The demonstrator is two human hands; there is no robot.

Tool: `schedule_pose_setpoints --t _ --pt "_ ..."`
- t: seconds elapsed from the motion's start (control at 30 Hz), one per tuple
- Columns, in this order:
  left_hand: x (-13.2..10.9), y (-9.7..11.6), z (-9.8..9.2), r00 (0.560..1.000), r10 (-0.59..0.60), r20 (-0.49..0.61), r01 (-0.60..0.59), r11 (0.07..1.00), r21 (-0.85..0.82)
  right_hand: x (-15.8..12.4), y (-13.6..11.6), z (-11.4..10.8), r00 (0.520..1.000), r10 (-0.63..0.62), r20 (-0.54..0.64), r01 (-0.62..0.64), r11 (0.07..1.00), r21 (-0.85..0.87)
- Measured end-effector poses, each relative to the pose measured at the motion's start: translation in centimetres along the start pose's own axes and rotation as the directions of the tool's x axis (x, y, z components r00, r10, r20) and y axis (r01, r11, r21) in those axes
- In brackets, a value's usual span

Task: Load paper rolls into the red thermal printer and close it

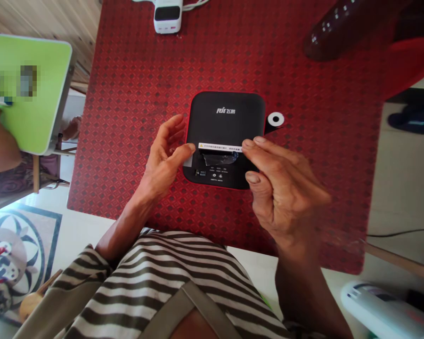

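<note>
Black Feie thermal printer (223, 117) mid red patterned mat (127, 117), near edge closest to person. Left hand (164, 160) spread, thumb (189, 148) at warning label (219, 147). Right hand (282, 188) fingers (254, 146) pressed together, pinch unclear. Risk: hard tug tears label; bump sends paper roll (275, 119) rolling.

A compact black printer (222, 117) with rounded corners, lying flat near the middle of a red patterned mat (127, 117), white FEIE logo on top, white warning label (219, 147) above a dark slot, small white roll (275, 119) at its far right corner
</note>
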State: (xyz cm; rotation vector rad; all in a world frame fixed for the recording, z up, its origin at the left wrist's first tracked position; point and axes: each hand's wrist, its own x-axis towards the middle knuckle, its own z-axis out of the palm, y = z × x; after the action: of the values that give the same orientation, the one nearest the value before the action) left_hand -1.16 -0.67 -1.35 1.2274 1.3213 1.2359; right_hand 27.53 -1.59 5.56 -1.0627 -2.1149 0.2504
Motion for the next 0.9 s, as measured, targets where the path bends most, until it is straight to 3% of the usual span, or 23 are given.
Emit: schedule_pose_setpoints --t 0.2,0.47,0.63,0.9 --pt "-1.4 2.1 0.1 0.999 0.008 0.041 -0.007 1.0 -0.017 -0.3 -0.7 0.8 0.97 0.211 0.12 -0.223 0.97 0.099" --pt "-2.6 2.7 -0.2 0.997 -0.009 0.076 0.019 0.991 -0.131 -3.8 -2.2 3.2 0.894 0.438 -0.094 -0.409 0.883 0.231" --pt "-2.8 3.0 0.4 0.999 -0.033 0.031 0.039 0.982 -0.183 -5.6 -2.1 3.7 0.857 0.381 -0.346 -0.307 0.918 0.25" --pt "-2.9 2.4 1.2 0.999 0.013 0.03 -0.008 0.984 -0.176 -6.1 -2.4 4.1 0.841 0.432 -0.327 -0.387 0.901 0.194"
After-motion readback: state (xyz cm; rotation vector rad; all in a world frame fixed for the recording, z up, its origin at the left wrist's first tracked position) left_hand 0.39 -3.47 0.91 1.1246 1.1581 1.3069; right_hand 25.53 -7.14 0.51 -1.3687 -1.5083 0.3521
